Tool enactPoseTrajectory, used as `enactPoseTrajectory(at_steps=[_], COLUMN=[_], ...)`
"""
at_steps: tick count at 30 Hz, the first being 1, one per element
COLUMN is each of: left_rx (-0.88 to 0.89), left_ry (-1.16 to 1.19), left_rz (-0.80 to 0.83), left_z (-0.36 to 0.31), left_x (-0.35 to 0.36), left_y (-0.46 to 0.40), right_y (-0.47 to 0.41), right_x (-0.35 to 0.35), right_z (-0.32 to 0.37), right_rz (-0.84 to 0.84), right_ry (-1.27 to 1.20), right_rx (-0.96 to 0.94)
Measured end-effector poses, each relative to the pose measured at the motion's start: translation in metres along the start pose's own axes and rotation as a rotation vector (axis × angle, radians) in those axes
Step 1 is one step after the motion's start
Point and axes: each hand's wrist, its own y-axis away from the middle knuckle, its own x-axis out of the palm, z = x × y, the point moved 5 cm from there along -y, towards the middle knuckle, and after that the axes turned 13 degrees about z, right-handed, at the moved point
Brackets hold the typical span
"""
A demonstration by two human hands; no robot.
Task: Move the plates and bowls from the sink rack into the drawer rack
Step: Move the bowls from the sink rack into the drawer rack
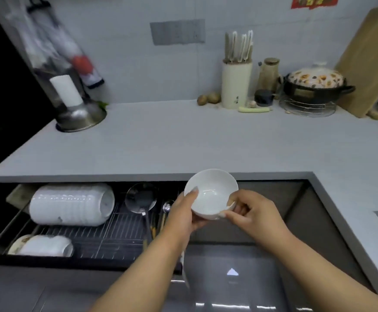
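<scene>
Both hands, left (184,212) & right (249,212), pinch white bowl (210,194) by rim above drawer rack (107,235) (glazed ceramic: light, slick, breakable).

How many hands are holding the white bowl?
2. The left hand grips the white bowl at its left rim, and the right hand pinches its right rim, above the open drawer rack.

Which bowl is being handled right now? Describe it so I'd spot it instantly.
Start at the open drawer rack under the grey countertop. Just right of it, the left hand and right hand hold one small white bowl between them. Unlike the white bowls stacked on their sides in the rack, it is single, in the air, its opening facing the camera.
</scene>
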Motion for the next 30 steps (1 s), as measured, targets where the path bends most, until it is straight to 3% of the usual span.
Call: enactPoseTrajectory(at_steps=[5,13,16,30], left_rx=[0.038,0.048,0.035,0.066], left_ry=[0.02,-0.027,-0.003,-0.089], left_rz=[-0.254,-0.47,-0.509,-0.769], left_z=[-0.018,-0.034,-0.038,-0.043], left_x=[-0.104,-0.231,-0.264,-0.386], left_y=[0.048,0.123,0.147,0.233], right_y=[-0.038,-0.061,-0.063,-0.1], right_x=[0.085,0.223,0.264,0.379], right_z=[0.056,0.135,0.158,0.225], right_rz=[0.191,0.623,0.636,0.615], right_ry=[-0.156,-0.767,-0.901,-0.822], right_rx=[-0.008,0.329,0.383,0.373])
